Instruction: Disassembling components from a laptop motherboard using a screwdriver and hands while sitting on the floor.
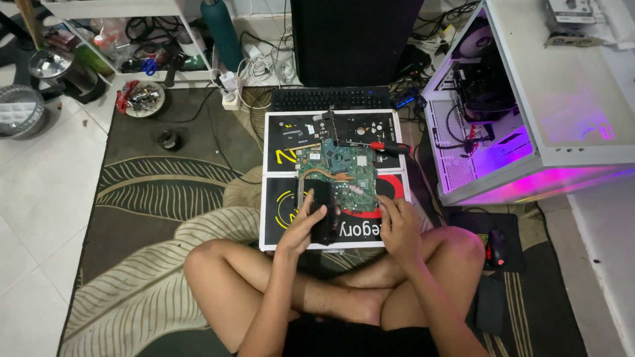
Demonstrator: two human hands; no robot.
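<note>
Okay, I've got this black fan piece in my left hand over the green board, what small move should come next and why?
Probably lift the black rectangular fan part up and off the green circuit board. The left hand already grips its lower edge, and the right hand rests at the board's near right corner, seemingly steadying it.

Wearing dark, black-looking shorts, showing only at the bottom edge of the view; wearing no sleeves over either forearm, going bare-legged and barefoot; wearing no gloves, rings, watch or bands on the left hand (301, 230) or the right hand (399, 228)
</note>
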